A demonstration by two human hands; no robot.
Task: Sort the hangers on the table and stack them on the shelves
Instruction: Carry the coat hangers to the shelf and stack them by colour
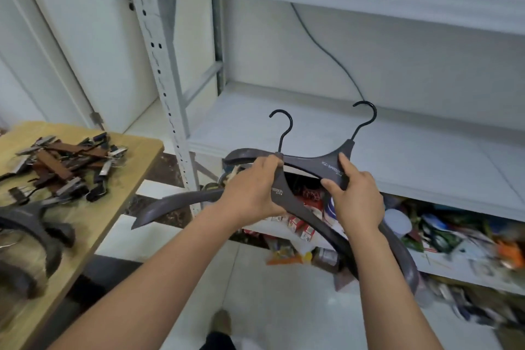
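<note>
Left hand (252, 187) clamped round the neck of the first grey hanger (170, 204), just below its black hook. One arm of this hanger sweeps out to the left of the hand; the other runs down beneath the right hand. Right hand (355, 199) pinches the middle of the second grey hanger (312, 162) between thumb and fingers. Its hook rises just above this hand, and its far arm crosses above the left hand's knuckles. Both hangers are held in the air and overlap between the hands.

Just beyond the fingertips stands a white shelf unit (369, 156). The shelf below the hands holds a blurred jumble of small boxes and packets (443, 236).

Well to the left of the left hand, a wooden table (136, 156) carries a pile of brown clip hangers (65, 165) and more grey hangers (34, 224). White floor tiles (270, 293) lie beneath the forearms.
</note>
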